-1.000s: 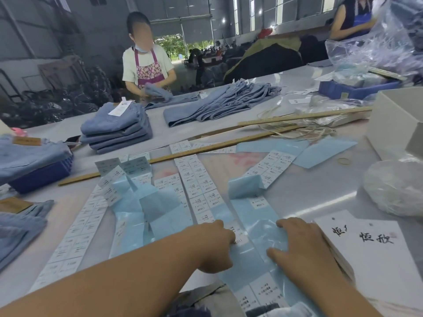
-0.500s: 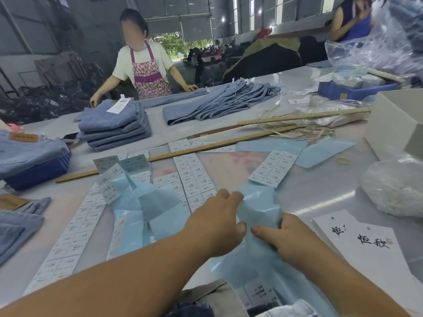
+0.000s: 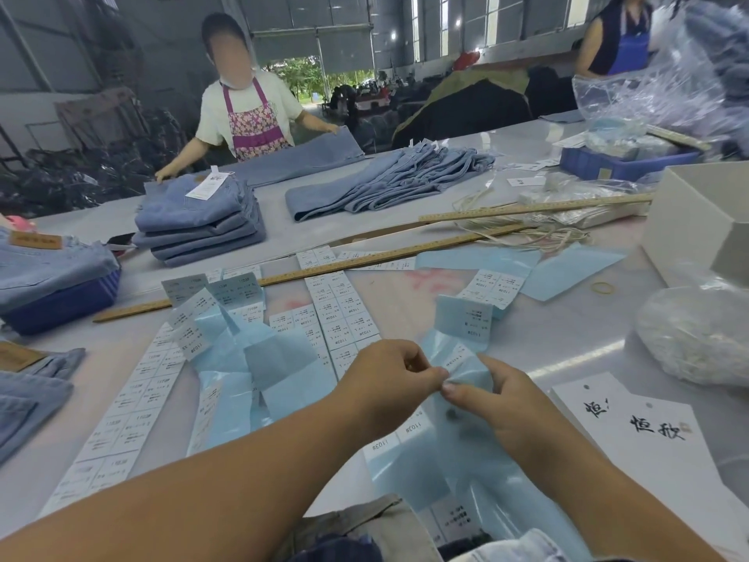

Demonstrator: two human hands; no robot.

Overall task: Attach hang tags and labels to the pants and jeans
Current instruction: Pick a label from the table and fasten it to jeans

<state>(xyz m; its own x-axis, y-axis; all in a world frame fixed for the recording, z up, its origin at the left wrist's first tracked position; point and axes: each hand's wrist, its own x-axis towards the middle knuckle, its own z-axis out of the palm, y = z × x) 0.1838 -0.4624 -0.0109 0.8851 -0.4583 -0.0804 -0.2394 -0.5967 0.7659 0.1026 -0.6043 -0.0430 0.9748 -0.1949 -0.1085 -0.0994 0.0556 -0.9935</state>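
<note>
The long pale-blue backing strip of white size stickers (image 3: 458, 423) is now lifted off the grey surface (image 3: 567, 338) in the middle, where a second ago it was pressed flat. A sticker edge at the fold is pinched by both hands, left hand (image 3: 389, 383) and right hand (image 3: 498, 399), fingertips nearly touching, so it looks like one label is being peeled for tagging. The white hang tags with black brush lettering (image 3: 636, 427) are stacked just beside the right wrist. More sticker sheets (image 3: 336, 318) and loose blue backing scraps (image 3: 259, 358) are crowded to the left, so mix-ups seem possible. Folded blue jeans (image 3: 198, 221) are stacked well beyond a long wooden ruler (image 3: 364, 261).
</note>
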